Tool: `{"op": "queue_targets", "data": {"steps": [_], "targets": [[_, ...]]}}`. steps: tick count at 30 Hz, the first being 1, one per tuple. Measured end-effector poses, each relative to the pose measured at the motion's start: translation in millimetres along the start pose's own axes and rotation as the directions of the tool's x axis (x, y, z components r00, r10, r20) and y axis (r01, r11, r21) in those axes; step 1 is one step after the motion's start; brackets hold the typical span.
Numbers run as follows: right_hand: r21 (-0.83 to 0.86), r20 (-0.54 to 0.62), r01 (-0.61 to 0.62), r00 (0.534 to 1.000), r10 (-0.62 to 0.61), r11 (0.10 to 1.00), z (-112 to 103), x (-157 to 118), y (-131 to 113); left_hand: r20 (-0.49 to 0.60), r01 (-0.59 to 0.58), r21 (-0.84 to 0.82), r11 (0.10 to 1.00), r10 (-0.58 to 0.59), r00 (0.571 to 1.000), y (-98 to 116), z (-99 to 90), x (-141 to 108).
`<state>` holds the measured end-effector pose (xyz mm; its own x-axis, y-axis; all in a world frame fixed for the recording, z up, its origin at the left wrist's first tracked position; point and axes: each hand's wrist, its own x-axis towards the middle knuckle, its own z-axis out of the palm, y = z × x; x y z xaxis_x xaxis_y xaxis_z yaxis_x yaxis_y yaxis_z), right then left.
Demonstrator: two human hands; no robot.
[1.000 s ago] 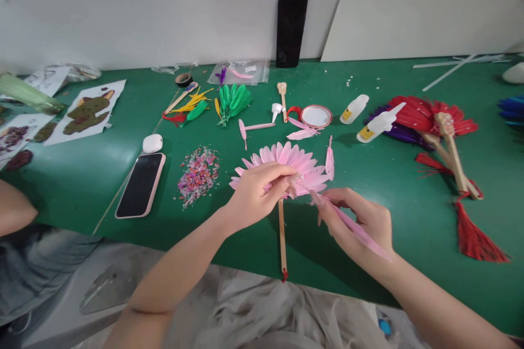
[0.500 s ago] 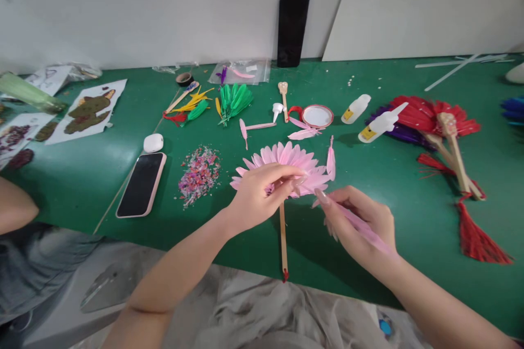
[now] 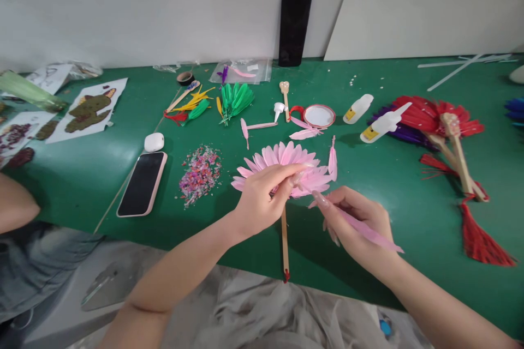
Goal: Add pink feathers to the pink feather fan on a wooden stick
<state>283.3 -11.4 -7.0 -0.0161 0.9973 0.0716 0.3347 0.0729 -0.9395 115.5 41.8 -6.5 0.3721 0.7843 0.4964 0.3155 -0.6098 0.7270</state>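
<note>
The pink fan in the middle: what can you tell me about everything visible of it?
The fan has overlapping pale-pink feathers spread in a broad arc above a slim, wooden-looking handle with red cord at its end. It lies on the green table, handle toward the person. The left hand covers part of its middle, hiding where feathers meet handle; whether the fingertips touch it is unclear. The right hand, holding a loose feather, is near its lower right edge.
</note>
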Motion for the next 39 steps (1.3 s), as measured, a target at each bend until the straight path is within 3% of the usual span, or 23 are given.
{"op": "queue_targets", "data": {"steps": [9,20,30,39], "targets": [[0.010,-0.016,-0.056,0.998,0.056,0.998,0.2,-0.9,1.5,-0.037,0.068,-0.031,0.997,-0.069,0.997,0.4,3.8,-2.5],[0.360,0.057,-0.323,0.944,0.324,0.876,-0.9,6.6,-6.4,-0.132,0.074,0.047,0.996,-0.067,0.989,0.1,5.3,-3.6],[0.557,0.229,-0.391,0.920,0.317,0.732,-1.9,10.1,-1.8,-0.129,-0.049,0.154,0.987,0.069,0.989,2.3,5.9,-3.6],[0.591,0.304,-0.441,0.897,0.320,0.676,-2.0,11.7,-2.2,-0.100,-0.054,0.162,0.985,0.071,0.992,2.7,5.8,-4.9]]}}
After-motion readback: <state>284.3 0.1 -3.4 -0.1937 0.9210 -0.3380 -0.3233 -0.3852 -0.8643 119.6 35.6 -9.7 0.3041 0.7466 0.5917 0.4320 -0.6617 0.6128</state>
